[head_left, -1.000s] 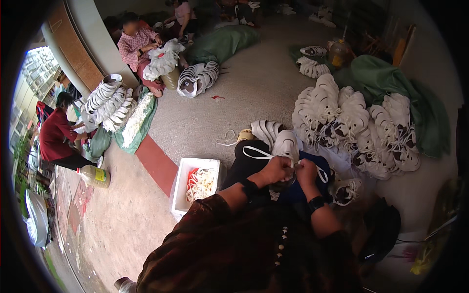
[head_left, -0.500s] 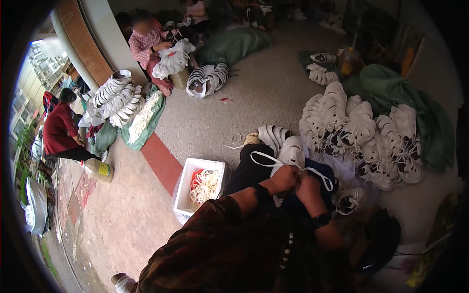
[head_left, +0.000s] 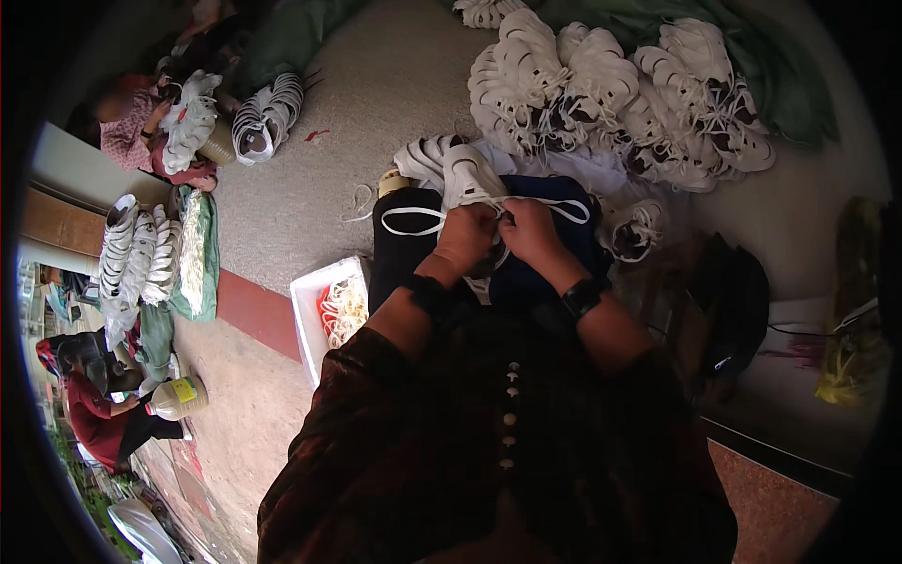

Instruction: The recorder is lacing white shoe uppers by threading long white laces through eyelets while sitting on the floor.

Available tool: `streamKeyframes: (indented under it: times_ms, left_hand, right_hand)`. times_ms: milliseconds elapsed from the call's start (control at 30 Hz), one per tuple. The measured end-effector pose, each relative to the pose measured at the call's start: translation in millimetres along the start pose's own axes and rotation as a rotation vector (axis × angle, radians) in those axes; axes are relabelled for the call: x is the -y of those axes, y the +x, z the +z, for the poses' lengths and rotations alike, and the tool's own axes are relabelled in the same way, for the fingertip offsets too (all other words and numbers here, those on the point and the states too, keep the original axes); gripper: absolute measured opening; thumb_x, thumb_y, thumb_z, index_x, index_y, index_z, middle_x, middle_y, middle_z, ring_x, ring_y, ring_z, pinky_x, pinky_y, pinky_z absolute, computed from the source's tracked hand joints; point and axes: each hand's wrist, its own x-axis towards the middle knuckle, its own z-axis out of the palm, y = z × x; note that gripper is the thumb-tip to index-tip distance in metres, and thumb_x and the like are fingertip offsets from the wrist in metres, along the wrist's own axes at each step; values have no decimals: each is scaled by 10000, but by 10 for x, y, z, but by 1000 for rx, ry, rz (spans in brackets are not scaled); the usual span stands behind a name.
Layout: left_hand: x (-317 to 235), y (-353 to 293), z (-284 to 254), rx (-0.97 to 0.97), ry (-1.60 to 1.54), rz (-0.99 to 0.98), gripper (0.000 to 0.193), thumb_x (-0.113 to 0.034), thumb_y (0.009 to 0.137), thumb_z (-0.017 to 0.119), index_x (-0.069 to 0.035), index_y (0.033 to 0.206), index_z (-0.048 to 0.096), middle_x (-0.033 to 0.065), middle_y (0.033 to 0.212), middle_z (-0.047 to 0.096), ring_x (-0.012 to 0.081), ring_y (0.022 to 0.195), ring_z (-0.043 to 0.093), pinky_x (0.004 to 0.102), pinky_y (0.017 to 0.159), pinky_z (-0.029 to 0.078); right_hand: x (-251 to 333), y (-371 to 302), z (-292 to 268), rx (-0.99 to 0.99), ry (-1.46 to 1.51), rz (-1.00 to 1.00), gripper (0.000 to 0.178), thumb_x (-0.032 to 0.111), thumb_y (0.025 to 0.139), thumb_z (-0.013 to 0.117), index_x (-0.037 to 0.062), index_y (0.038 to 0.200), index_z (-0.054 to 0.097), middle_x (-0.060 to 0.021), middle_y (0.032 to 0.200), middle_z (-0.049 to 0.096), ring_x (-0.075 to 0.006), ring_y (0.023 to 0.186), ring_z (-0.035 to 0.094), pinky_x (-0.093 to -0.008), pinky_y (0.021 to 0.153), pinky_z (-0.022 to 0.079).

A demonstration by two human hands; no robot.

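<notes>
A white shoe upper (head_left: 468, 179) lies across my lap between my knees, with more white uppers stacked beyond it. A white shoelace (head_left: 410, 231) runs through it, one loop arching out to the left and another to the right. My left hand (head_left: 467, 235) is closed on the lace at the near end of the upper. Close beside it, my right hand (head_left: 531, 232) pinches the lace too. The fingertips and the exact crossing of the lace are partly hidden behind my knuckles.
A white box (head_left: 310, 305) of cream laces stands left of my legs. Heaped white shoe uppers (head_left: 526, 85) lie ahead to the right, before a green sack (head_left: 799, 85). One person (head_left: 132, 127) handles uppers at far left; another (head_left: 94, 414) sits near a plastic jug (head_left: 178, 399).
The whole view has swung, so the heap and my hands appear further left and higher. Both hands stay at the lace, now slightly further apart.
</notes>
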Motion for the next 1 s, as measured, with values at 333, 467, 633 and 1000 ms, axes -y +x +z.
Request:
streamKeyframes:
  times_ms: [333, 467, 633, 1000]
  left_hand:
    - [-130, -70, -27, 62, -328, -307, 103, -46, 788, 548, 13, 832, 620, 86, 656, 619, 128, 468, 581, 262, 424, 460]
    - [-158, -40, -78, -12, -42, -121, 98, -83, 769, 585, 7, 781, 620, 87, 590, 593, 120, 479, 574, 251, 439, 442]
    - [-212, -321, -812, 195, -858, -369, 76, -76, 822, 553, -12, 801, 589, 8, 615, 527, 57, 459, 435, 174, 411, 321]
    - [415, -525, -996, -655, -1549, -253, 105, -159, 844, 593, -68, 793, 580, 4, 702, 545, 75, 617, 479, 195, 550, 374]
  right_hand:
    - [4, -89, 29, -30, 189, 22, 67, 68, 641, 560, 14, 672, 536, -189, 641, 547, -379, 649, 556, -435, 577, 439]
    - [-50, -95, 64, -63, 167, 18, 63, 55, 636, 570, 15, 673, 540, -184, 627, 544, -378, 641, 555, -431, 570, 439]
    - [-35, -96, 94, -112, 174, 107, 82, 70, 646, 606, 19, 667, 545, -158, 579, 544, -350, 614, 562, -418, 547, 439]
    - [325, 93, 67, -38, 249, -195, 89, 57, 714, 578, 30, 787, 535, -152, 726, 550, -350, 690, 550, -414, 603, 436]
